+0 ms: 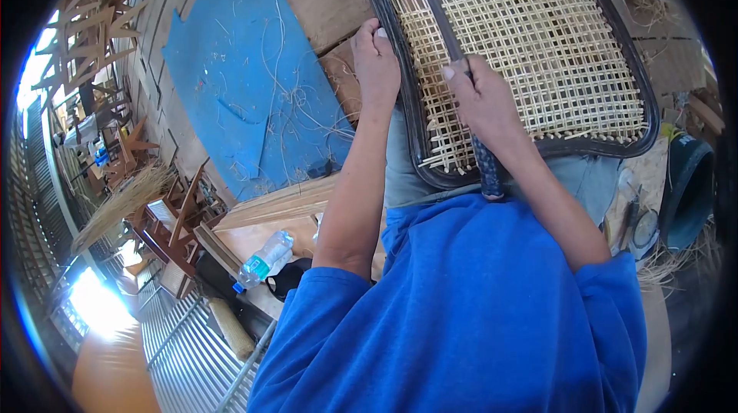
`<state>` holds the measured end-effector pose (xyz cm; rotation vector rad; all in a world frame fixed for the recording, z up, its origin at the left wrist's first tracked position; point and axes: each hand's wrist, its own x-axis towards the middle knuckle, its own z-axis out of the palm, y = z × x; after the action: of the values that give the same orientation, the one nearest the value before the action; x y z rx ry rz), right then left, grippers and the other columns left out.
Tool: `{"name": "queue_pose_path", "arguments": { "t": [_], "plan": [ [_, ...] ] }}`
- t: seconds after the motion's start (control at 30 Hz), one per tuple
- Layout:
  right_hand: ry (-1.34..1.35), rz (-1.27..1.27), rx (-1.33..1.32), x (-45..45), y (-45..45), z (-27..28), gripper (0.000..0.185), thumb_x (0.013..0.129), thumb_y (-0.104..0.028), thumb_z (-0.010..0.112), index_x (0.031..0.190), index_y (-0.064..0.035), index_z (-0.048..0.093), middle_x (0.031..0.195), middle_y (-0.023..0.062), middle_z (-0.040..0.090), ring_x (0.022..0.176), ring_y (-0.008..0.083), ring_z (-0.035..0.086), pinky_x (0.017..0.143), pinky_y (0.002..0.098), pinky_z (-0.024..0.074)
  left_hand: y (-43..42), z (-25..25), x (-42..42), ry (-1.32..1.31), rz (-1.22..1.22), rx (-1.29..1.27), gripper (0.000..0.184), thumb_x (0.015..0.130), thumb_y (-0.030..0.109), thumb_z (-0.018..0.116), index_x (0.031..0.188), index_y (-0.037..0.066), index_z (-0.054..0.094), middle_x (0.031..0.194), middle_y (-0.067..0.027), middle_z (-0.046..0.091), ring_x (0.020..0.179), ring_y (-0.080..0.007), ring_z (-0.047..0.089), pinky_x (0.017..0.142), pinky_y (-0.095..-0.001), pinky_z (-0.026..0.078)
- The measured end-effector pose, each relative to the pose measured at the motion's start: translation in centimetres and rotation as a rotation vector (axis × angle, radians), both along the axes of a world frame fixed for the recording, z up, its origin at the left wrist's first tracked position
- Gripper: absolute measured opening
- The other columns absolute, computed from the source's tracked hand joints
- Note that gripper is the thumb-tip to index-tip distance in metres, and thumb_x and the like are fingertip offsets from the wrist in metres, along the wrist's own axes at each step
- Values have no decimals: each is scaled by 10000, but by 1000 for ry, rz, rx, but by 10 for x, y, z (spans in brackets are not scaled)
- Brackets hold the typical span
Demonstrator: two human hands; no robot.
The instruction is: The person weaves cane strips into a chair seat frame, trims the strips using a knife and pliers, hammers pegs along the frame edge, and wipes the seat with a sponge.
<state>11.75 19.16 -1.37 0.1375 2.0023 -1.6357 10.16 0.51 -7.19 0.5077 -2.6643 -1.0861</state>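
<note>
A cane panel [538,36] of open woven strips, set in a dark curved frame [644,98], lies across my lap. My right hand [488,101] is closed around a hammer [442,17], gripping its dark handle near the middle. The hammer's head points away from me, over the panel's upper left, and the handle's end reaches back toward my shirt. My left hand [377,63] is at the frame's left rail, with its fingers curled and the thumb against them. What those fingers hold, if anything, is too small to make out. Short cane ends stick out along the panel's near edge.
A blue sheet [231,67] with loose cane strands covers the wooden floor at left. Nearer me lie a plastic bottle [265,259] and a wooden board [277,209]. Wooden pieces [173,221] are piled further left. A dark round container [688,190] stands at right.
</note>
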Motion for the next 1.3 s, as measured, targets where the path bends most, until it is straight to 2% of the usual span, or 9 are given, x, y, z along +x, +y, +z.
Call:
{"name": "queue_pose_path", "arguments": {
  "t": [0.17,0.3,0.4,0.57,0.77,1.07,1.17,1.27,1.3],
  "plan": [
    [25,17,7,0,3,26,288,902,-278,550,936,8,559,679,147,594,625,268,604,610,366,468,4,5,1,-8,5,36,243,915,106,452,1108,-10,545,1049,-191,554,997,-322,528,899,-392,403],
    [79,66,68,0,-6,2,223,929,-226,545,951,-5,554,609,6,499,516,79,477,465,253,378,3,4,1,-9,13,46,238,914,96,451,1106,-8,545,1041,-185,551,993,-323,529,896,-389,405],
    [-132,-45,-37,-8,12,10,291,907,-269,557,976,13,552,720,111,597,641,182,580,623,352,475,-1,1,0,-28,-14,64,241,909,101,465,1109,-8,545,1033,-181,552,986,-307,538,881,-381,420],
    [-177,-265,-98,-19,87,42,239,911,-217,555,1047,-21,570,619,-26,463,480,43,451,395,205,343,-10,2,-29,-101,17,230,300,879,148,533,1137,-4,535,1051,-182,542,994,-280,550,859,-364,441],
    [8,-479,82,-1,190,52,320,929,-158,521,1177,41,480,650,-7,437,475,50,407,421,195,350,-16,0,-72,-282,-43,60,676,761,284,659,1236,-105,377,1200,-316,458,1112,-445,485,947,-448,400],
    [12,-571,212,70,238,57,275,942,-143,502,1161,20,474,678,-9,444,479,46,430,421,181,336,-31,-5,-80,-391,-135,175,595,752,205,646,1204,-97,406,1138,-326,531,1103,-435,512,961,-432,399],
    [34,-526,239,107,256,48,297,931,-148,513,1165,31,476,665,3,444,478,57,431,434,200,337,-36,-21,-80,-279,-128,181,542,767,179,630,1196,-90,437,1100,-284,575,1057,-385,562,920,-414,428],
    [32,-536,338,142,263,45,315,923,-142,517,1165,54,471,687,9,456,510,57,415,468,208,328,-10,43,-82,-443,-42,207,409,834,148,584,1200,-22,516,995,-148,646,940,-234,613,881,-333,445],
    [25,-554,360,151,262,46,316,922,-143,518,1162,56,471,693,9,458,519,56,413,475,208,328,-18,34,-85,-474,-33,292,367,855,214,580,1128,-31,560,955,-126,646,822,-205,617,781,-350,482]
  ]
}}
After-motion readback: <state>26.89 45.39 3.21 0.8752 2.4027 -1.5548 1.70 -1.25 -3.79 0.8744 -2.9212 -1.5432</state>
